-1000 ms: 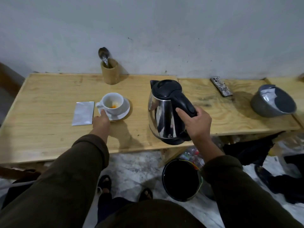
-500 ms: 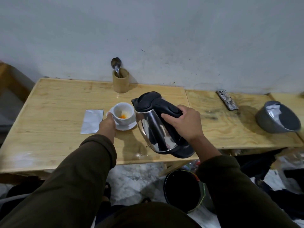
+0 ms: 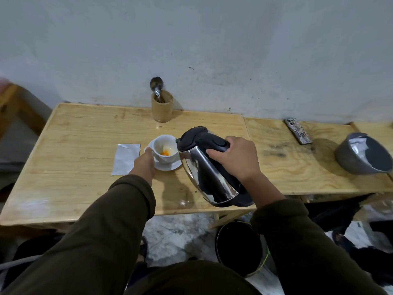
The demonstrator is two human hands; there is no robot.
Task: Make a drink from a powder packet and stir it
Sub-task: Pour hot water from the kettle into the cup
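A white cup (image 3: pixel 164 146) with orange powder at its bottom stands on a white saucer (image 3: pixel 170 166) on the wooden table (image 3: pixel 74 167). My left hand (image 3: pixel 144 161) grips the cup's handle side. My right hand (image 3: pixel 232 157) holds the black handle of a steel kettle (image 3: pixel 209 171), lifted off the table and tilted left, its spout at the cup's right rim. A silver packet (image 3: pixel 126 159) lies flat left of the cup. A spoon (image 3: pixel 157 86) stands in a bamboo holder (image 3: pixel 162 106) by the wall.
A phone (image 3: pixel 298 130) lies at the back right, and a grey bowl (image 3: pixel 361 154) with a crumpled wrapper sits at the far right. A black bin (image 3: pixel 239 246) stands on the floor under the table's front edge.
My right hand lifted the kettle off the table, carried it left and tilted its spout to the cup's rim. My left hand stayed on the cup.
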